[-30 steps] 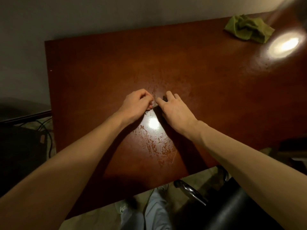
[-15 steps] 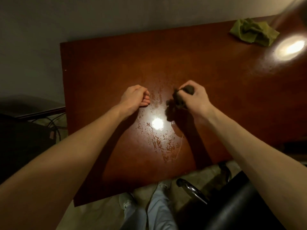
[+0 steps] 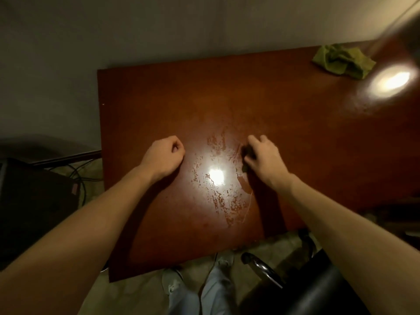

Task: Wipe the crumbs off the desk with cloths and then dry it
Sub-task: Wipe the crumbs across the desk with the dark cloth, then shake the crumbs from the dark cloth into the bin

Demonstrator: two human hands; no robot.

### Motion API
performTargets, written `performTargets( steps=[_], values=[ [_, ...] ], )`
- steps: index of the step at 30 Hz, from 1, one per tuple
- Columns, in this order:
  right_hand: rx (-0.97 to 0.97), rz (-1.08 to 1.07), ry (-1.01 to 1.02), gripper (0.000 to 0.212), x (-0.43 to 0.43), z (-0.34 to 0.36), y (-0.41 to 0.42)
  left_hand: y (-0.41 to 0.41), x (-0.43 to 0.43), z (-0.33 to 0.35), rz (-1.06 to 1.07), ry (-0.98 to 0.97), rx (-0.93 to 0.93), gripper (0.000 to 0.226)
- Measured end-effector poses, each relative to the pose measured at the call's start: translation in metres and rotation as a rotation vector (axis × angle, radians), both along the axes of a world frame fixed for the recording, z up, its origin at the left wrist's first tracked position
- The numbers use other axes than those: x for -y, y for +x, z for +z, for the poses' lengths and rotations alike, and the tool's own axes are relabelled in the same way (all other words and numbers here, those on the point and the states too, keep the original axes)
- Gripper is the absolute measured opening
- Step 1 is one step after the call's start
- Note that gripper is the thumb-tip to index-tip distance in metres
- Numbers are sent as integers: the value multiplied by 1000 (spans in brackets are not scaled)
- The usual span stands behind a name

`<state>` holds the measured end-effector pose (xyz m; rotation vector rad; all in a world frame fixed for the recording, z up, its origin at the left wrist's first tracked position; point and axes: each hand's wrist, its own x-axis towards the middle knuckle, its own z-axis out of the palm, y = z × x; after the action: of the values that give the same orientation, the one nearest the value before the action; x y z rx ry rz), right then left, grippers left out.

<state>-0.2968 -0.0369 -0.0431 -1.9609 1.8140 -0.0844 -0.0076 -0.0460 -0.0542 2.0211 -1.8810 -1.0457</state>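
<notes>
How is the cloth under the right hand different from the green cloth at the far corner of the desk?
The dark cloth is bunched small and mostly hidden under the right hand, which presses it on the desk; the green cloth lies loose, crumpled and untouched. The dark cloth sits beside the wet streaks near the middle; the green cloth lies at the far right. Both rest on the desk.
</notes>
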Motion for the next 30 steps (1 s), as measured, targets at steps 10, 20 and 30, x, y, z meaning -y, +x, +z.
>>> performTargets(
  steps=[10, 20, 30],
  values=[
    [350, 177, 118, 23, -39, -14, 152, 6, 2, 15, 180, 151, -172, 27],
    [1098, -398, 429, 15, -40, 9, 273, 94, -6, 47, 527, 129, -557, 30],
    [871, 124, 285, 23, -91, 14, 421, 238, -132, 38, 903, -114, -614, 22]
  ],
)
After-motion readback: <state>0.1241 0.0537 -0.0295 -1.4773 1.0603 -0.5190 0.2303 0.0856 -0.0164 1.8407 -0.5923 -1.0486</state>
